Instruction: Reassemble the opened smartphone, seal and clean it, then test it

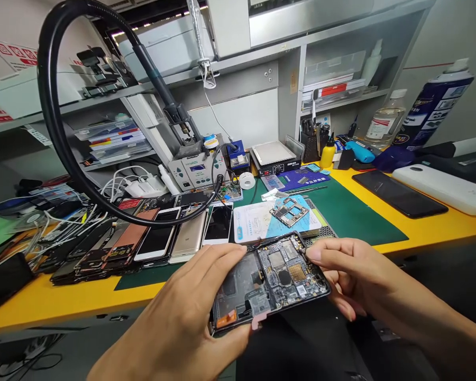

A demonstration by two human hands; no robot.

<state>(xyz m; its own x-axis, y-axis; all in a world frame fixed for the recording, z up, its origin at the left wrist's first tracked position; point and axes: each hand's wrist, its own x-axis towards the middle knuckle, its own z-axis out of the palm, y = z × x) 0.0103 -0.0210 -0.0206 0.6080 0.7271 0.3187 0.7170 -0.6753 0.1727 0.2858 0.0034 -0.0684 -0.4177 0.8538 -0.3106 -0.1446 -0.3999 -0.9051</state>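
Note:
An opened smartphone is held up in front of the bench edge, its inside facing me. Chips and a circuit board show in its right half; the left half is a flat dark bay with an orange flex piece and a pink tab at the lower edge. My left hand is wrapped round the left end, thumb below and fingers above. My right hand is at the right end, its thumb on the upper right corner; the other fingers are partly hidden behind. Beyond the phone, a loose phone circuit board lies on a white and blue box.
Several phones lie in a row at left on the green mat. A black gooseneck hose arches over them. A soldering station and hot plate stand behind. A spray can and black phone are at right.

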